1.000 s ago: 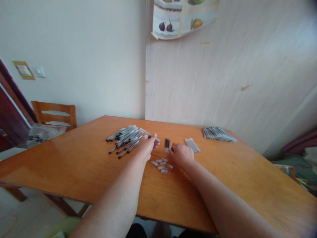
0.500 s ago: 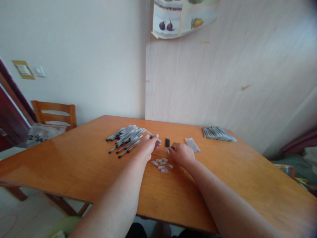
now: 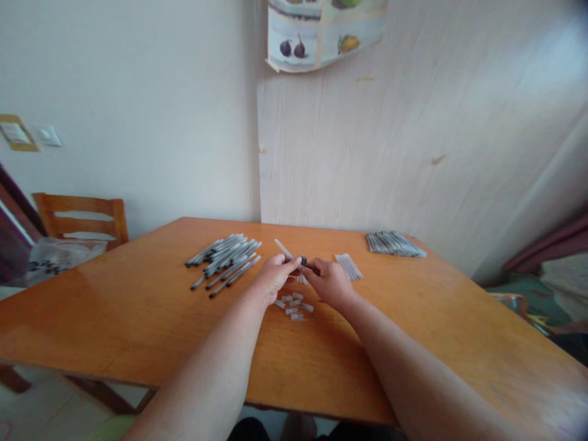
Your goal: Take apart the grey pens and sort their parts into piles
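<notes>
My left hand (image 3: 276,272) is closed around a clear pen barrel (image 3: 283,247), its far end pointing up and to the left. Fingertips of my right hand (image 3: 329,278) pinch a thin dark piece that looks like a pen refill, close to the barrel's near end; most of it is hidden. Between and behind my hands lie black refills (image 3: 303,261), largely covered by the fingers. Several small clear caps (image 3: 294,304) are scattered on the table just below my hands. Right of my right hand is a row of clear barrels (image 3: 349,267).
A heap of black-ended pens (image 3: 225,260) lies on the left of the wooden table (image 3: 184,343). Another bundle of pens (image 3: 395,244) rests at the back right. A wooden chair (image 3: 82,217) with a plastic bag (image 3: 67,257) stands beyond the left edge.
My right hand has lifted from the black refills and come up to the barrel in my left hand, so the hands now meet. The whole view has shifted slightly to the right.
</notes>
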The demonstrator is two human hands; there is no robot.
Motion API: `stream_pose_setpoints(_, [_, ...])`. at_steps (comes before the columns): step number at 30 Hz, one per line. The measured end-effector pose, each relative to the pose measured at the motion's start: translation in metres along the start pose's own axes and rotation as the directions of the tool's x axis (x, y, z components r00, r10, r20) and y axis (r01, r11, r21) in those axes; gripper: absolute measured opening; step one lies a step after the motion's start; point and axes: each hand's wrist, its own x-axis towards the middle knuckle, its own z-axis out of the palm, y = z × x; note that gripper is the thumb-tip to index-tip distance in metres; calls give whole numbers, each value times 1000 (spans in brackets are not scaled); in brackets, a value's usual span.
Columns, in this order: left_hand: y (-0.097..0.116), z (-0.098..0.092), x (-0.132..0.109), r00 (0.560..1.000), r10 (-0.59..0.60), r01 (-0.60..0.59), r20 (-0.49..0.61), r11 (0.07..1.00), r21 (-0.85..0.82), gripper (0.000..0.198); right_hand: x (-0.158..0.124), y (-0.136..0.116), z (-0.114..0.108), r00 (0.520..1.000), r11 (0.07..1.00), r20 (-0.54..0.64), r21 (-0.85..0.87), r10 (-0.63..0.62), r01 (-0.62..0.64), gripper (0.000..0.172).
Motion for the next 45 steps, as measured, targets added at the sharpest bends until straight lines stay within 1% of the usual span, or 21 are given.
stream_pose_setpoints(5, [1, 1, -1, 1000, 5, -5, 22, 1000, 13, 30, 1, 4, 0, 1000, 1000, 29, 20, 5, -6, 31])
stream_pose_setpoints(9, [4, 4, -4, 1000, 4, -5, 17, 1000, 17, 32, 3, 8, -6, 999, 1000, 27, 20, 23, -24, 29])
stream_pose_setpoints(10, [4, 4, -5, 1000, 4, -4, 6, 1000, 17, 32, 4, 11, -10, 999, 999, 12, 4, 52, -52, 29])
stream_pose_setpoints(12, [4, 4, -4, 1000, 6, -6, -24, 1000, 13, 32, 8, 19, -18, 989, 988, -28, -47, 145, -146, 31])
stream_pose_setpoints(13, [4, 3, -4, 999, 7, -7, -38, 1000, 10, 32, 10, 25, -22, 977, 975, -62, -75, 205, -210, 33])
stream_pose_setpoints(15, [4, 2, -3, 998, 12, -12, -60, 1000, 3, 31, 14, 40, -31, 948, 943, -89, -115, 304, -313, 34])
stream_pose_setpoints(19, [4, -1, -2, 994, 30, -31, -110, 1000, -2, 28, 17, 70, -45, 880, 858, -75, -196, 469, -474, 32])
stream_pose_setpoints(21, [5, -3, -3, 991, 42, -42, -129, 999, 5, 27, 17, 80, -48, 854, 828, -66, -216, 516, -517, 30])
stream_pose_setpoints(25, [6, -5, -2, 987, 61, -55, -150, 998, 42, 25, 18, 90, -48, 837, 806, -11, -261, 548, -531, 32])
stream_pose_setpoints(32, [1, -9, 3, 984, 58, -47, -167, 996, 70, 25, 20, 94, -43, 804, 774, 49, -311, 593, -552, 35])
stream_pose_setpoints(38, [3, -9, 2, 983, 61, -50, -173, 996, 70, 26, 19, 93, -41, 794, 765, 55, -317, 606, -561, 36])
stream_pose_setpoints(45, [4, -10, 1, 984, 60, -46, -169, 995, 86, 29, 20, 94, -41, 797, 774, 78, -313, 599, -551, 38])
